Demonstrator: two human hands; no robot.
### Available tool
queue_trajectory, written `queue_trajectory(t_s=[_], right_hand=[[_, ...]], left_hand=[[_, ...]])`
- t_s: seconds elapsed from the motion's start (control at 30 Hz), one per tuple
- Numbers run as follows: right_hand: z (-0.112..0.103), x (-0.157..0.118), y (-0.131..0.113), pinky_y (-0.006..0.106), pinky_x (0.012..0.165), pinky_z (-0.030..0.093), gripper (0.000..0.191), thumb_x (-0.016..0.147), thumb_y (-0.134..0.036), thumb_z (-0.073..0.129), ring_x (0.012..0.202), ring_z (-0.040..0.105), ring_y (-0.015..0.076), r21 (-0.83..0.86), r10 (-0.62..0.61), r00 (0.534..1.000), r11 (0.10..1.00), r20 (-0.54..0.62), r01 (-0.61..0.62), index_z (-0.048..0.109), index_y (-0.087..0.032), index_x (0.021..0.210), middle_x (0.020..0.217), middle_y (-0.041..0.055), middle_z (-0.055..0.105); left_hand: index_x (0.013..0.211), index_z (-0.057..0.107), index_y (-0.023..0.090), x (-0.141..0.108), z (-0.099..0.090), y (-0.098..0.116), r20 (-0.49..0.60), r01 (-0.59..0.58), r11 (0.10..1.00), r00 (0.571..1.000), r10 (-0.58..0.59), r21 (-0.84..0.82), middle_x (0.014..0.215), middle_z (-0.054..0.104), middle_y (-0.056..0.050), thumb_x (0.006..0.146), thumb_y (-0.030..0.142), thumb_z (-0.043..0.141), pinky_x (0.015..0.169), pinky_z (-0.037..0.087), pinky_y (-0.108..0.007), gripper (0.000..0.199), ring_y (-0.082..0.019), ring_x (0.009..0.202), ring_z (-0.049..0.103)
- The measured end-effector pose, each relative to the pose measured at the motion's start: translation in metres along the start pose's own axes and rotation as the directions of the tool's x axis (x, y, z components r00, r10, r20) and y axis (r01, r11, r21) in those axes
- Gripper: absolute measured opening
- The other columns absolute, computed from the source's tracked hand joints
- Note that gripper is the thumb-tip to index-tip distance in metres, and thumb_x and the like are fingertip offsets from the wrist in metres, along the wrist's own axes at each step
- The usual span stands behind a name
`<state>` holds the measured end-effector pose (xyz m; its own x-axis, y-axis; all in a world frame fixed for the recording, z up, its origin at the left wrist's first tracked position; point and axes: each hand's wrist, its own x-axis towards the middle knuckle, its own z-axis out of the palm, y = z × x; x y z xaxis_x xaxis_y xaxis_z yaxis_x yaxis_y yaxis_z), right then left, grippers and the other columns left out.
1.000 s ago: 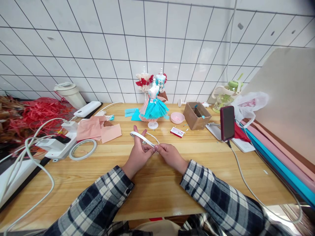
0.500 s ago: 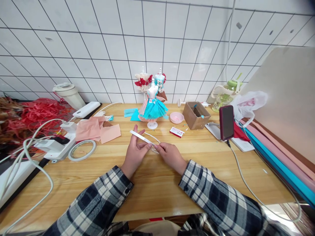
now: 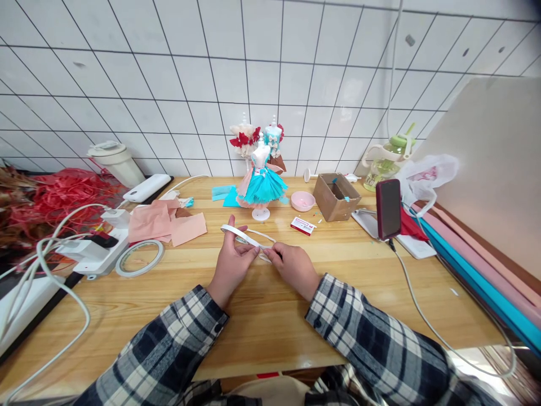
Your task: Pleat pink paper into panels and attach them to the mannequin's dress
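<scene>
A thin roll of narrow white tape (image 3: 240,234) hangs around the raised index finger of my left hand (image 3: 235,258), whose thumb and another finger pinch its lower edge. My right hand (image 3: 295,264) is closed at the right side of the roll, thumb and forefinger pinching its white strip; the exact grip is partly hidden by the fingers. Both hands are close together above the wooden table (image 3: 270,321). Just beyond them, a small dress form (image 3: 262,183) wears a turquoise and pink paper dress.
Two more dressed forms stand behind. To the right are a pink bowl (image 3: 303,201), a small red-and-white box (image 3: 303,225), a cardboard box (image 3: 337,197) and a phone (image 3: 388,210). Leftward lie pink paper (image 3: 189,229), another tape roll (image 3: 122,265) and a power strip (image 3: 114,248) with cables.
The roll has tilted slightly, showing more of its ring. My right fingers have shifted a little at the strip. The whole view has moved slightly.
</scene>
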<state>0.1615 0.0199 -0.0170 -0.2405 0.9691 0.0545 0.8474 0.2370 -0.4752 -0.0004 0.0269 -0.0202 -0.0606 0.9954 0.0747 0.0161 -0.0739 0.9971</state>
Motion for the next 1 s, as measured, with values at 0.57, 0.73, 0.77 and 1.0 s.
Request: queue_trajectory(t_s=[0.57, 0.73, 0.77, 1.0], right_hand=[[-0.011, 0.002, 0.002, 0.027, 0.059, 0.034, 0.045, 0.094, -0.057, 0.034, 0.075, 0.064, 0.0194, -0.153, 0.089, 0.995, 0.985, 0.036, -0.082, 0.063, -0.022, 0.092, 0.084, 0.0074, 0.071], [-0.013, 0.004, 0.009, 0.026, 0.061, 0.034, 0.045, 0.098, -0.050, 0.029, 0.075, 0.063, 0.0181, -0.069, 0.093, 0.996, 0.993, 0.002, -0.093, 0.062, -0.020, 0.091, 0.085, 0.0079, 0.071], [-0.014, 0.003, 0.009, 0.026, 0.061, 0.034, 0.044, 0.099, -0.048, 0.029, 0.074, 0.063, 0.0177, -0.053, 0.083, 0.996, 0.995, -0.024, -0.085, 0.061, -0.019, 0.092, 0.084, 0.0077, 0.070], [-0.010, -0.001, 0.005, 0.023, 0.063, 0.035, 0.052, 0.102, -0.039, 0.019, 0.062, 0.056, 0.0121, 0.170, -0.073, 0.990, 0.984, 0.119, 0.052, 0.060, -0.020, 0.076, 0.063, 0.0001, 0.061]], left_hand=[[0.149, 0.001, 0.039, 0.003, 0.000, -0.002, -0.070, 0.001, 1.000, 0.998, 0.000, 0.009, 0.146, 0.033, -0.013, 0.068, 0.015, 0.072, 0.071, 0.054, -0.023, 0.110, -0.006, 0.073, 0.064], [0.149, 0.004, 0.039, 0.004, 0.000, -0.005, -0.049, 0.021, 0.999, 0.999, -0.022, -0.032, 0.148, 0.031, -0.013, 0.070, 0.016, 0.071, 0.074, 0.054, -0.025, 0.107, -0.006, 0.075, 0.064], [0.149, 0.003, 0.039, 0.004, 0.000, -0.005, -0.043, 0.019, 0.999, 0.999, -0.021, -0.033, 0.149, 0.030, -0.013, 0.070, 0.015, 0.071, 0.074, 0.054, -0.025, 0.107, -0.006, 0.075, 0.064], [0.148, 0.001, 0.041, 0.003, 0.001, -0.004, 0.026, 0.023, 0.999, 0.999, -0.023, -0.027, 0.153, 0.023, -0.014, 0.071, 0.016, 0.072, 0.074, 0.054, -0.026, 0.108, -0.007, 0.075, 0.064]])
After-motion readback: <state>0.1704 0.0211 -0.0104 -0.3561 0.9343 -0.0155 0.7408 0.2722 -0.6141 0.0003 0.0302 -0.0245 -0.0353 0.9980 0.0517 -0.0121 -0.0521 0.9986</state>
